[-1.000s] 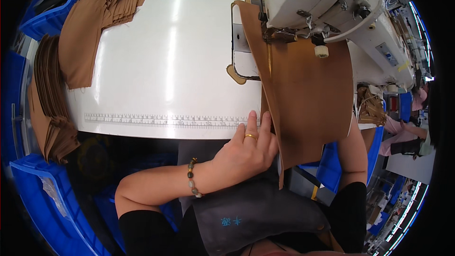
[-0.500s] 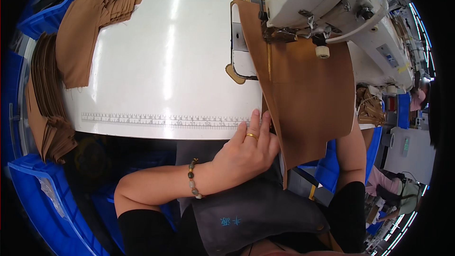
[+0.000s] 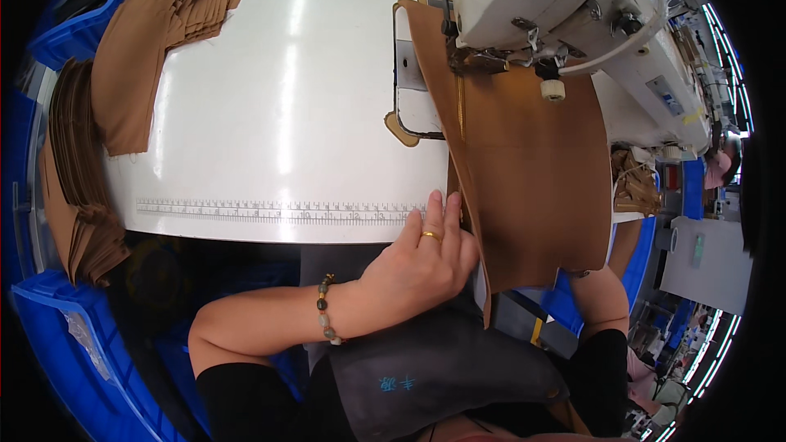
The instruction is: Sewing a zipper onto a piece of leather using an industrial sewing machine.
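Note:
A brown fabric panel (image 3: 540, 180) lies under the head of a white sewing machine (image 3: 532, 0), its near end hanging past the table edge. Along its left side, a strip with gold zipper teeth (image 3: 461, 106) runs toward the machine's foot. My left hand (image 3: 430, 250) rests at the table's front edge with fingers stretched out, fingertips against the panel's folded left edge. It wears a ring and a beaded bracelet. My right hand (image 3: 585, 278) is at the panel's near right corner, mostly beneath the cloth, so its fingers are hidden.
A printed ruler (image 3: 278, 211) runs along the front of the white table (image 3: 229, 131). Stacks of brown cut pieces (image 3: 127, 74) lie at the left, some draped over the edge. Blue bins (image 3: 49, 295) stand at the left, and bundled brown cloth (image 3: 636, 180) lies right of the machine.
My right forearm has come down and a little left at the panel's near right corner, and that corner's edge has shifted. My left hand keeps nearly the same place on the cloth.

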The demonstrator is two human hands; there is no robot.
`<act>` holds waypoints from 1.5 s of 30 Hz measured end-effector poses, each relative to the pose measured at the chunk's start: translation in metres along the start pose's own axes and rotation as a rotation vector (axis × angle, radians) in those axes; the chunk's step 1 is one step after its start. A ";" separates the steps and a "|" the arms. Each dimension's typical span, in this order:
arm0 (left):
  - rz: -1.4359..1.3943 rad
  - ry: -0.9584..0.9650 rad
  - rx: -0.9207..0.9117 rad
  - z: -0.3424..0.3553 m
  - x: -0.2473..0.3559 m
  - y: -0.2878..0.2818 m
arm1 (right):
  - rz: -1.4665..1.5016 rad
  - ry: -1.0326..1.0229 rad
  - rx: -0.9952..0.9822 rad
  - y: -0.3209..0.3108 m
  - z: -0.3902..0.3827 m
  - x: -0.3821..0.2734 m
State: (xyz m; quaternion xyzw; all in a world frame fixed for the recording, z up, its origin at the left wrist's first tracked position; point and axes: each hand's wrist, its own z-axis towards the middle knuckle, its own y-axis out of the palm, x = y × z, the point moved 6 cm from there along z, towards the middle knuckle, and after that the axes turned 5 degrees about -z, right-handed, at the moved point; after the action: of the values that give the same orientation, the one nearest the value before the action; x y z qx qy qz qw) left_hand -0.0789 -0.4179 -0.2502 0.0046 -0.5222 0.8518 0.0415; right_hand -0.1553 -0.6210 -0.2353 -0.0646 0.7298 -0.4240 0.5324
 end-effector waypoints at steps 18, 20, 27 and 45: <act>0.003 0.034 -0.055 0.001 0.008 0.007 | -0.018 0.163 0.165 -0.068 -0.031 0.060; -0.001 0.052 -0.071 -0.001 0.007 0.007 | -0.082 0.096 0.516 -0.082 -0.043 0.048; -0.008 0.097 -0.133 -0.004 0.011 0.006 | -0.329 -0.579 0.078 0.038 -0.051 -0.050; -0.211 -0.279 -0.088 0.034 -0.065 -0.031 | -0.715 -0.732 0.160 0.073 -0.071 -0.055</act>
State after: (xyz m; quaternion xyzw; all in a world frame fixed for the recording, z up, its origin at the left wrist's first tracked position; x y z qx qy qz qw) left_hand -0.0133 -0.4389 -0.2105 0.1757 -0.5563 0.8101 0.0579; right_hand -0.1648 -0.5059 -0.2400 -0.4130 0.3933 -0.5836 0.5780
